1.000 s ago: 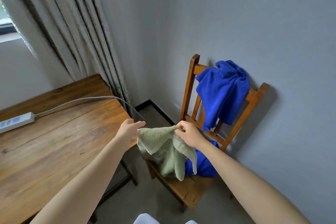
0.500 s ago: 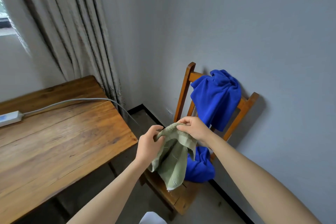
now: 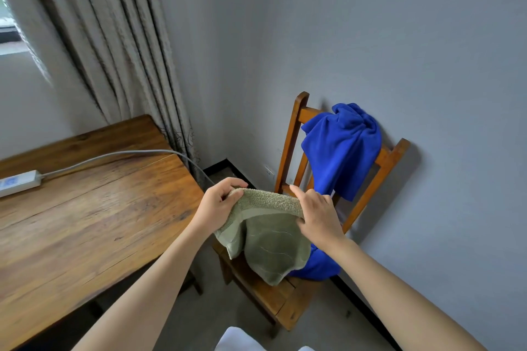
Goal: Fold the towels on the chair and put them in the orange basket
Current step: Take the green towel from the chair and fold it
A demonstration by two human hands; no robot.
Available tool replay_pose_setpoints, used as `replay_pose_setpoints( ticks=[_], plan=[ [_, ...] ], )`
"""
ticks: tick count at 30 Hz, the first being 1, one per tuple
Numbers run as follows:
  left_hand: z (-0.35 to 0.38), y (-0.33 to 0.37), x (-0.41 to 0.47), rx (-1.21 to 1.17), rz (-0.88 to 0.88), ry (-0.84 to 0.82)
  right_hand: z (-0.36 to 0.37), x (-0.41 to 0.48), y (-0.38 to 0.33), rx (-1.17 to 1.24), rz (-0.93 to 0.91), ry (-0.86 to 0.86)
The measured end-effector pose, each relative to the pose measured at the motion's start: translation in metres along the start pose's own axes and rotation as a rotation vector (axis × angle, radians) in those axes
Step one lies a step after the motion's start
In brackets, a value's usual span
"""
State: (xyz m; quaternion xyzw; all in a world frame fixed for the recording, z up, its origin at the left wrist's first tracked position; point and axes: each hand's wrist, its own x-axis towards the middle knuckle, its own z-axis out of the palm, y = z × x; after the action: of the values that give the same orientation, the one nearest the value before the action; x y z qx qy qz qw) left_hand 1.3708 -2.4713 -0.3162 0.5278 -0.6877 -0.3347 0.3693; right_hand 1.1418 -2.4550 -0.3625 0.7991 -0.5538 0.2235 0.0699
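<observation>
A green towel [image 3: 271, 239] hangs in the air over the seat of a wooden chair [image 3: 288, 302]. My left hand [image 3: 218, 204] grips its top left corner. My right hand [image 3: 318, 215] grips its top edge on the right, so the edge is stretched between both hands. A blue towel [image 3: 342, 148] is draped over the chair's backrest. More blue cloth [image 3: 319, 265] lies on the seat behind the green towel; I cannot tell whether it is the same towel. No orange basket is in view.
A wooden table [image 3: 85, 231] stands to the left, with a white power strip [image 3: 18, 183] and its grey cable on it. A grey curtain [image 3: 114, 45] hangs behind the table. Grey walls close the corner behind the chair.
My hands have moved apart along the green towel's top edge, spreading it wider. The towel now hangs more open than half a second ago.
</observation>
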Motion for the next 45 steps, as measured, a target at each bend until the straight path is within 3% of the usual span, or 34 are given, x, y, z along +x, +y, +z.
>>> replay_pose_setpoints(
  ticks=[4, 8, 10, 15, 21, 26, 33, 34, 36, 38, 40, 43, 45],
  plan=[
    [0.0, -0.013, 0.002, 0.134, -0.047, -0.017, -0.005, 0.007, -0.003, 0.18, 0.012, 0.104],
    [0.014, -0.012, -0.005, 0.314, 0.059, -0.088, -0.022, 0.031, -0.024, 0.485, 0.271, 0.053],
    [0.024, -0.004, -0.008, 0.368, 0.072, -0.128, -0.031, 0.046, -0.035, 0.544, 0.307, 0.003],
    [0.048, -0.003, -0.01, 0.494, 0.094, 0.21, -0.046, 0.064, -0.041, 0.634, 0.295, -0.158],
    [0.067, 0.016, -0.012, 0.465, -0.065, 0.176, -0.052, 0.064, -0.03, 0.598, 0.274, -0.274],
    [0.06, 0.012, -0.003, 0.133, -0.278, 0.174, -0.055, 0.053, -0.021, 0.593, 0.241, -0.423],
    [0.038, 0.011, -0.003, -0.297, -0.196, -0.056, -0.06, 0.041, 0.003, 0.595, 0.276, -0.557],
    [0.036, 0.012, -0.005, -0.23, -0.145, -0.134, -0.061, 0.04, 0.007, 0.596, 0.297, -0.567],
    [0.039, 0.01, -0.008, 0.259, 0.005, -0.268, -0.062, 0.037, 0.013, 0.603, 0.336, -0.552],
    [0.046, 0.005, -0.008, 0.577, 0.083, -0.137, -0.063, 0.033, 0.017, 0.626, 0.348, -0.529],
    [0.049, 0.0, -0.01, 0.564, 0.091, -0.022, -0.065, 0.03, 0.021, 0.629, 0.318, -0.546],
    [0.044, -0.014, -0.014, 0.565, 0.068, -0.038, -0.065, 0.022, 0.03, 0.535, 0.228, -0.661],
    [0.036, -0.025, -0.017, 0.597, -0.042, -0.045, -0.061, 0.017, 0.038, 0.47, 0.199, -0.735]
  ],
)
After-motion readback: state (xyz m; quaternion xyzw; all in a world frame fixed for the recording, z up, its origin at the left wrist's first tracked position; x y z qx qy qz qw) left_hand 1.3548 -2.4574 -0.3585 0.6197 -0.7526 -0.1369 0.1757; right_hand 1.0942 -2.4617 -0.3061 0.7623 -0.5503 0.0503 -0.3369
